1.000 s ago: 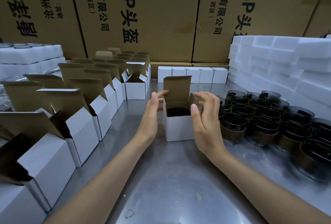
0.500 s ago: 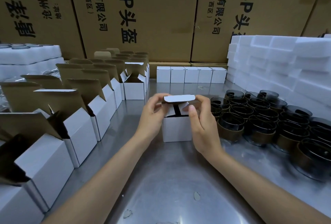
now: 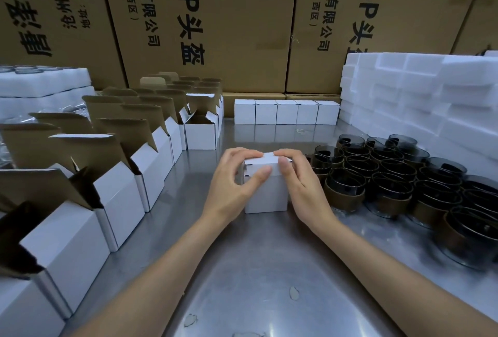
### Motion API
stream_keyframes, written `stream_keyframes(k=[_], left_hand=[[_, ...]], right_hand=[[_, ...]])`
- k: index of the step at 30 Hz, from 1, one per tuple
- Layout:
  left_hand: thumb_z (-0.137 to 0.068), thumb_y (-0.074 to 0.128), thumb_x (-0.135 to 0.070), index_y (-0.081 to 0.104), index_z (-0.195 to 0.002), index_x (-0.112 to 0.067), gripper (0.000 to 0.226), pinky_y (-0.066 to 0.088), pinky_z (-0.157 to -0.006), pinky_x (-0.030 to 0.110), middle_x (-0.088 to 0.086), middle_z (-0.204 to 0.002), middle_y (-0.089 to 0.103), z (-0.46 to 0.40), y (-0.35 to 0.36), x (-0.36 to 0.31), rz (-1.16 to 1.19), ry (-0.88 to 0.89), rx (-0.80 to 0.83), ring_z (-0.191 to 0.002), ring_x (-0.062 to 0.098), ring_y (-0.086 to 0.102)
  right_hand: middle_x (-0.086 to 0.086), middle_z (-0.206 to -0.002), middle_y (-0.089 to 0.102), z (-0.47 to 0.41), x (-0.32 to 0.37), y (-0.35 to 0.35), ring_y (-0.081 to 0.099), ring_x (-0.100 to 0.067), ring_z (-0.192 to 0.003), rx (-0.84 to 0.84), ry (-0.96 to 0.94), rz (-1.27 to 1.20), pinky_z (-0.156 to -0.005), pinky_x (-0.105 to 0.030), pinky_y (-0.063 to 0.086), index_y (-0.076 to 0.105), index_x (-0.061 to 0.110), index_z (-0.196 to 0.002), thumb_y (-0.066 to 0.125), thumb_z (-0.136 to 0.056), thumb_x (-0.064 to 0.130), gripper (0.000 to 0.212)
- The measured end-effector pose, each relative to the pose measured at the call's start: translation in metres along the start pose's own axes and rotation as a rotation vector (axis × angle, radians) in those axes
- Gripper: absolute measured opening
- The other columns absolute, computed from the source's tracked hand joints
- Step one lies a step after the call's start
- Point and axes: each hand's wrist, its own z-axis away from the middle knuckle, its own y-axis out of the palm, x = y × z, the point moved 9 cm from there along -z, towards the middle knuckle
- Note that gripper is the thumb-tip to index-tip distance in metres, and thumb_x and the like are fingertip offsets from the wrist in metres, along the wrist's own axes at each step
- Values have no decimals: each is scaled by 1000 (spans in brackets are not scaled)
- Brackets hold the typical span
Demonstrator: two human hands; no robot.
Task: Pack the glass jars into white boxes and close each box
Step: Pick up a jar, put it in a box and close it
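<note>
A small white box [image 3: 266, 193] stands on the steel table [image 3: 256, 269] in the middle. Its lid is folded down flat on top, with the tuck flap at the front edge. My left hand [image 3: 234, 185] grips the box's left side, thumb pressing the front top edge. My right hand [image 3: 296, 180] holds the right side, fingers on the lid and thumb at the front. The jar inside is hidden. Several dark glass jars [image 3: 390, 180] with brown bands crowd the table to the right.
Rows of open white boxes [image 3: 121, 180] with raised brown flaps line the left. Several closed white boxes [image 3: 285, 111] stand in a row at the back. White foam stacks [image 3: 420, 99] rise at the right, another [image 3: 40, 86] at the far left. Large cardboard cartons [image 3: 215, 13] form the back wall.
The box's lid, upright a second ago, has been folded down over the jar. Both hands have moved onto the top of the box and press the lid shut.
</note>
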Motion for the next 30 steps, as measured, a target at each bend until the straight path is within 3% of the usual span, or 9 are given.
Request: stream_keyframes(k=[7,10,13,16,22,27,30], left_hand=[[-78,63,-47,68,-96,-33,23,53,-88,39,-9,-107,59,-1,-4,-4,28,12,-34,-105,6,58],[-78,54,-55,70,-94,-28,36,49,-89,34,-10,-103,61,-2,-6,-5,69,10,-39,-103,5,57],[-79,49,-57,71,-94,-27,40,46,-89,30,-10,-101,60,-3,-5,-5,78,5,-43,-102,3,56],[-84,52,-52,70,-93,-30,29,46,-90,29,-11,-102,60,-3,-4,-1,79,-3,-45,-104,3,56],[-85,53,-53,64,-90,-47,14,49,-82,19,-13,-104,60,-4,-5,-4,25,29,-51,-104,-2,56],[-84,52,-50,68,-95,-36,24,47,-85,22,-6,-108,58,-2,-5,-5,-10,76,-25,-105,1,55],[-87,50,-40,69,-100,-31,25,40,-90,14,-6,-112,55,-1,-3,-3,-57,71,7,-109,-1,51]], right_hand=[[9,-106,56,-1,1,-2,51,8,-94,-12,-9,-9,-77,-6,37,54,42,-95,46,-92,53,14],[5,-108,57,-2,0,-1,49,9,-96,-9,4,-48,-79,-4,35,56,36,-97,45,-89,46,17],[2,-110,55,-2,-1,1,48,11,-97,8,17,-67,-81,-4,35,55,32,-98,44,-91,43,18],[0,-112,54,-1,-2,1,48,13,-96,17,18,-63,-80,-3,34,54,34,-98,45,-98,39,11],[1,-108,55,-4,2,0,49,10,-93,6,3,-44,-79,-6,37,53,36,-97,42,-86,53,23],[6,-110,51,0,-3,3,46,9,-93,41,-14,-9,-80,-7,36,51,37,-102,48,-91,46,14],[10,-114,47,1,-4,5,44,12,-98,50,8,2,-85,-13,35,50,36,-104,45,-86,46,21]])
